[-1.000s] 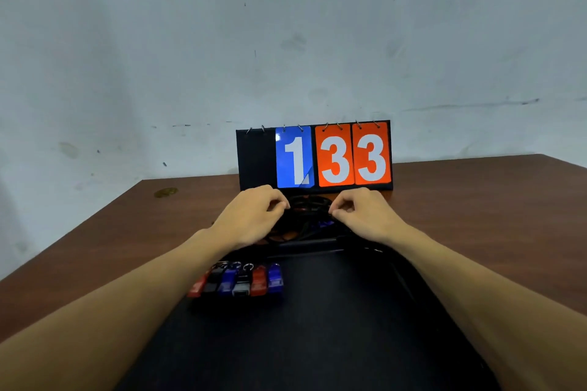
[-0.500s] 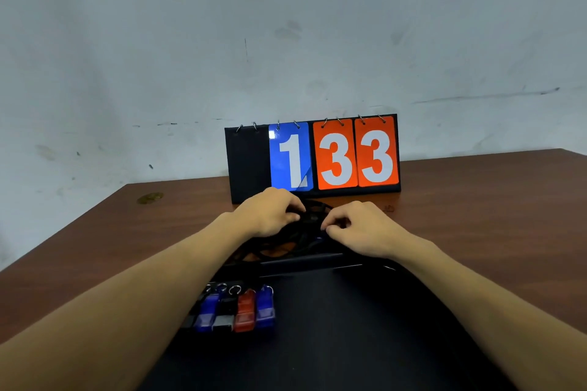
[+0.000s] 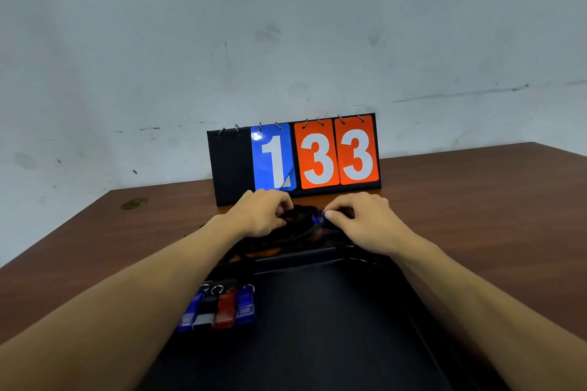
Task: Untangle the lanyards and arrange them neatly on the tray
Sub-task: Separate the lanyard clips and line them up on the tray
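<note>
Left grip [image 3: 263, 214] curled tight on the lanyard tangle [image 3: 300, 230]. Right grip [image 3: 365, 222] pinches a blue clip [image 3: 317, 218] in it. Lanyard tangle lies between both grips on the tabletop [image 3: 476, 200], just past the tray [image 3: 301, 259] rim.

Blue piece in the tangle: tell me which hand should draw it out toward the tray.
Right. The right hand pinches the blue piece, while the left hand grips the tangle beside it, so the left likely serves better as the anchor.

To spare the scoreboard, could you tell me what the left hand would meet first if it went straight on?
The left hand grips the lanyard tangle, so that first; beyond, probably the scoreboard, depth unclear.
</note>
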`<state>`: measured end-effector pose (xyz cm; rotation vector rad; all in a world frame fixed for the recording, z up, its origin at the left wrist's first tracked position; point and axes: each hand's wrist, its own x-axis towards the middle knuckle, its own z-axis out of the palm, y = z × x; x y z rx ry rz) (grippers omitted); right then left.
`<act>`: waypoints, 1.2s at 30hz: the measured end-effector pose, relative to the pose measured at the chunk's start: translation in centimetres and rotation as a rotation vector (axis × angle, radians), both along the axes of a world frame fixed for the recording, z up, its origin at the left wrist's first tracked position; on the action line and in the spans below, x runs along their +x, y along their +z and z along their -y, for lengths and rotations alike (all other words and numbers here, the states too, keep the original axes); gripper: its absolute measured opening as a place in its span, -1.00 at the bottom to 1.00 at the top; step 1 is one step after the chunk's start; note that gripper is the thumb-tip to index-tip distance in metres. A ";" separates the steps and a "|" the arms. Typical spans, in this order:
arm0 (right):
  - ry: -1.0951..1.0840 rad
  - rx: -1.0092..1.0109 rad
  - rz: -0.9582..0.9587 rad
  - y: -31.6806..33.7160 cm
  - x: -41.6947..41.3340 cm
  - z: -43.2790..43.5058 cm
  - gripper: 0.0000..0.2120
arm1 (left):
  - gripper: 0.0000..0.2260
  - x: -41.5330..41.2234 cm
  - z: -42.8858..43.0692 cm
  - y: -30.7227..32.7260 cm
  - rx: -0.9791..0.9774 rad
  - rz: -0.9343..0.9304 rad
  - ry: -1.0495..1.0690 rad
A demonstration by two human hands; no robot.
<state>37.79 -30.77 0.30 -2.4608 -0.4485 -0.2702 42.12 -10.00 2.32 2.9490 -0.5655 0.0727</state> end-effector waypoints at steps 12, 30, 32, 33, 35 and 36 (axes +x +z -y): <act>-0.156 0.077 0.048 -1.5 -1.0 1.7 -0.76 | -0.75 -1.1 -0.2 1.4 -0.285 -0.016 0.125; -0.111 -0.163 0.085 -1.0 -1.8 1.5 -0.73 | -0.76 -1.1 1.5 0.0 -0.101 -0.070 -0.001; -0.109 -0.186 0.070 -1.0 -1.7 1.5 -0.71 | -0.75 -1.2 1.7 0.2 -0.054 -0.102 -0.012; -0.107 -0.190 0.071 -1.0 -1.6 1.5 -0.71 | -0.74 -1.2 1.7 0.3 -0.026 -0.114 -0.017; -0.105 -0.186 0.094 -1.2 -1.4 1.5 -0.74 | -0.73 -1.3 1.8 0.5 0.036 -0.139 -0.032; -0.109 -0.186 0.112 -1.3 -1.4 1.5 -0.75 | -0.73 -1.4 1.9 0.5 0.063 -0.148 -0.039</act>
